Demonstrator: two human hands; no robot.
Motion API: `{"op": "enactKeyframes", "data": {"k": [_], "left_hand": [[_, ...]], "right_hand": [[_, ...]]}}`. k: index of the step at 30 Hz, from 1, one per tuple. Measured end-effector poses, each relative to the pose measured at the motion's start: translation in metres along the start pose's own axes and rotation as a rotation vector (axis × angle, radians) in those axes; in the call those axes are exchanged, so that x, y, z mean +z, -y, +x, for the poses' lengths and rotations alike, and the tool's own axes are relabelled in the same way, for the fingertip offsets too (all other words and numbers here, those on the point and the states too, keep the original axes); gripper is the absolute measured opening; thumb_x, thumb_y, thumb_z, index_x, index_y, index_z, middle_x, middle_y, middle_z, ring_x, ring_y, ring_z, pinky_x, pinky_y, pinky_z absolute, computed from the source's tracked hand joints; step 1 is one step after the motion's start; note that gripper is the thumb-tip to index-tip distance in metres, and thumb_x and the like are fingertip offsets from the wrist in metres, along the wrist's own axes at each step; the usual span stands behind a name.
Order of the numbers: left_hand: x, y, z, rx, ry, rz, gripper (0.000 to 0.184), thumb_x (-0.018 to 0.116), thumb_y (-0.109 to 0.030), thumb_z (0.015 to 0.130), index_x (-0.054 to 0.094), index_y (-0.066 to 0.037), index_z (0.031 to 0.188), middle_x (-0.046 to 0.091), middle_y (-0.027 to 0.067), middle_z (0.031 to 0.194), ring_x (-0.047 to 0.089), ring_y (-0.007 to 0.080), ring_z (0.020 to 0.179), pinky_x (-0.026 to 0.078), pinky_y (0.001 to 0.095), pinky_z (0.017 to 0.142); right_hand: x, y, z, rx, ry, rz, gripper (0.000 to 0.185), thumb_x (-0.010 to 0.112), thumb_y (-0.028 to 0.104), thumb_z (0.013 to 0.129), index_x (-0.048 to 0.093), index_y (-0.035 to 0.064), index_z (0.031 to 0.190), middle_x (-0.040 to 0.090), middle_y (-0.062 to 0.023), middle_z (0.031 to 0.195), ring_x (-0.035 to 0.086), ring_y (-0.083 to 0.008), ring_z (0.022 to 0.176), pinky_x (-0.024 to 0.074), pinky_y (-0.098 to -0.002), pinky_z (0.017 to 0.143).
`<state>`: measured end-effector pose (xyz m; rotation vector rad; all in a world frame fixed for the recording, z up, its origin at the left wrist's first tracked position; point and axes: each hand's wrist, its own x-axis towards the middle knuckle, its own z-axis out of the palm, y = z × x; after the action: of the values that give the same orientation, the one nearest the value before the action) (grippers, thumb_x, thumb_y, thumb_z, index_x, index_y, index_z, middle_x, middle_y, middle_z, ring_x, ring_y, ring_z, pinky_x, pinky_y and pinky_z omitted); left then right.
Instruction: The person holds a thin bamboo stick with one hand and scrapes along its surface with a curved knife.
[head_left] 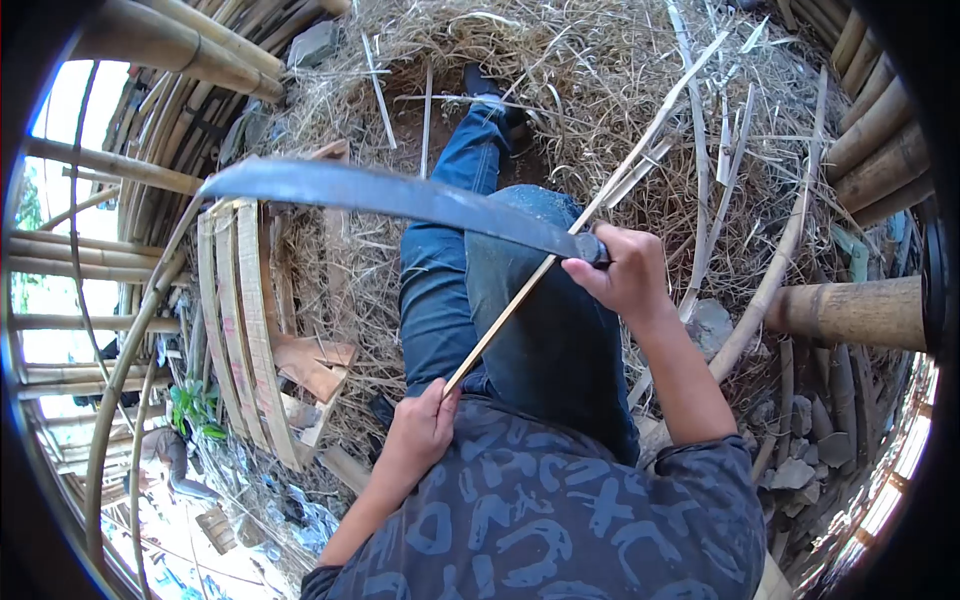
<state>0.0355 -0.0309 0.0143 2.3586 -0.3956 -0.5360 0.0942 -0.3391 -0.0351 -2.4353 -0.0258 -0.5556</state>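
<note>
My right hand point(632, 268) is closed round the dark handle of a machete point(380, 192). Its long, slightly curved blade reaches across my legs to the left. In my closed left hand point(418, 428) is the near end of a thin bamboo strip point(515, 303). The strip slants up and to the right over my jeans-covered knee point(530, 270), crossing the machete close to its handle. Whether blade and strip touch there I cannot tell. Beyond the crossing, the strip's paler far part point(668, 108) extends over the dry straw.
Dry straw and shavings point(590, 60) cover the ground ahead. A slatted wooden crate point(232, 330) stands to my left. Bamboo poles point(110, 165) form a wall on the left, and a thick bamboo post point(850, 312) juts in from the right. Stones point(800, 470) lie at lower right.
</note>
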Motion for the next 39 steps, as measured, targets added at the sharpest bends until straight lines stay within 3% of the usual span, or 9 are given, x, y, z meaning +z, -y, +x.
{"op": "enactKeyframes", "data": {"k": [8,12,14,17,22,24,32,36,39], "left_hand": [[-0.011,-0.010,-0.018,-0.050,-0.007,0.104,0.021,0.052,-0.015,0.097,0.050,-0.001,0.082,0.053,0.0227,0.060,0.057,0.0420,0.058,0.041,0.0482,0.050],[-0.012,-0.006,-0.020,-0.011,-0.054,0.215,0.023,0.052,-0.018,0.097,0.049,-0.002,0.081,0.052,0.0213,0.056,0.056,0.0421,0.054,0.043,0.0494,0.049],[-0.012,-0.006,-0.023,-0.022,-0.068,0.219,0.023,0.052,-0.019,0.097,0.050,-0.003,0.081,0.053,0.0211,0.056,0.057,0.0419,0.054,0.043,0.0494,0.049],[-0.010,-0.005,-0.022,-0.026,-0.081,0.210,0.023,0.053,-0.020,0.096,0.051,-0.003,0.081,0.054,0.0206,0.056,0.057,0.0413,0.054,0.044,0.0492,0.049],[-0.007,0.000,-0.015,0.001,-0.074,0.263,0.022,0.055,-0.020,0.095,0.052,-0.003,0.080,0.055,0.0203,0.056,0.059,0.0397,0.054,0.044,0.0487,0.048],[-0.014,-0.004,-0.018,-0.011,-0.105,0.272,0.023,0.055,-0.020,0.095,0.051,-0.004,0.078,0.054,0.0191,0.055,0.059,0.0385,0.054,0.044,0.0477,0.048],[-0.025,0.017,-0.029,-0.060,-0.127,0.331,0.024,0.057,-0.018,0.093,0.048,-0.005,0.075,0.053,0.0178,0.057,0.058,0.0378,0.055,0.043,0.0447,0.048],[-0.028,0.040,-0.032,-0.022,-0.154,0.310,0.020,0.057,-0.014,0.093,0.051,-0.005,0.076,0.053,0.0183,0.057,0.058,0.0380,0.054,0.043,0.0447,0.048],[-0.046,0.063,-0.041,-0.097,-0.229,0.335,0.025,0.055,-0.016,0.095,0.051,-0.003,0.074,0.051,0.0186,0.054,0.056,0.0383,0.050,0.041,0.0445,0.045]], "right_hand": [[0.015,-0.036,0.009,-0.041,-0.064,-0.034,0.065,0.064,0.069,0.074,0.049,0.0076,0.062,0.054,-0.0126,0.053,0.061,-0.0335,0.053,0.0479,-0.0409,0.049],[-0.007,-0.045,0.022,-0.017,-0.064,-0.191,0.064,0.060,0.069,0.079,0.060,0.0060,0.066,0.057,-0.0116,0.053,0.062,-0.0300,0.051,0.0477,-0.0405,0.048],[-0.021,-0.064,0.032,0.261,-0.059,-0.221,0.065,0.056,0.068,0.083,0.066,0.0051,0.072,0.058,-0.0097,0.053,0.062,-0.0276,0.050,0.0476,-0.0377,0.048],[-0.042,-0.097,0.037,0.387,-0.098,-0.156,0.063,0.056,0.066,0.085,0.068,0.0041,0.076,0.059,-0.0096,0.053,0.063,-0.0279,0.052,0.0477,-0.0360,0.049],[-0.023,-0.043,0.015,0.191,-0.062,0.119,0.058,0.063,0.061,0.082,0.066,0.0033,0.074,0.057,-0.0123,0.054,0.061,-0.0301,0.051,0.0464,-0.0382,0.050],[0.002,-0.014,0.012,0.032,-0.061,-0.005,0.061,0.066,0.064,0.076,0.063,0.0038,0.070,0.055,-0.0116,0.054,0.059,-0.0304,0.050,0.0460,-0.0388,0.048],[-0.001,-0.005,0.007,-0.010,0.026,0.060,0.065,0.068,0.070,0.069,0.058,0.0050,0.068,0.052,-0.0092,0.053,0.060,-0.0305,0.052,0.0463,-0.0374,0.049],[-0.007,-0.011,0.008,0.070,-0.001,0.072,0.066,0.064,0.070,0.074,0.060,0.0042,0.069,0.054,-0.0130,0.055,0.060,-0.0346,0.054,0.0469,-0.0399,0.052],[-0.012,-0.008,0.015,0.360,0.063,0.008,0.069,0.055,0.069,0.084,0.061,0.0021,0.070,0.056,-0.0166,0.054,0.060,-0.0401,0.057,0.0468,-0.0444,0.054]]}}
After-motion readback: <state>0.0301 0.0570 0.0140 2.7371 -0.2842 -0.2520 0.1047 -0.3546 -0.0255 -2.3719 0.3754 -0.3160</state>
